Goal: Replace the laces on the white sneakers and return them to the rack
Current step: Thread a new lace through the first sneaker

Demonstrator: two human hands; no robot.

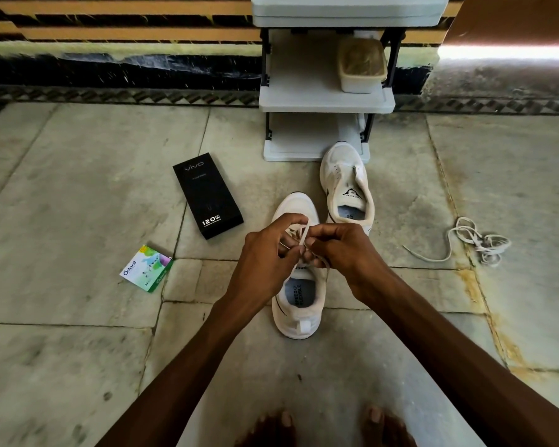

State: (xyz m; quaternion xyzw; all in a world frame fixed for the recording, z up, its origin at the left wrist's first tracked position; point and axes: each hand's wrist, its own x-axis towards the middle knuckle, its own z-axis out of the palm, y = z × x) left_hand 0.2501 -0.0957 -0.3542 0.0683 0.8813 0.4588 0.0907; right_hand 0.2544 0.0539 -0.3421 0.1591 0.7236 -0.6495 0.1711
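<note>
A: So, what have the hands got hold of?

B: Both are curled tight over one shoe; the left hand pinches a strand of the lace between thumb and fingers; the right hand pinches the same lace just beside it, knuckles nearly touching the left's

A: And the shoe under them?

B: That is the near sneaker, white, standing upright on the stone floor, heel toward the person and toe away; the hands cover its eyelets, so how far the lacing runs I cannot tell

A: Its partner?

B: The far sneaker stands just beyond and to the right, its toe right at the foot of the rack; a tub sits on the rack's middle shelf

A: Anything else lying about?

B: A loose lace lies tangled on the floor well to the right; a black box lies to the left of the sneakers, a small green box farther left; bare feet show at the bottom edge
</note>
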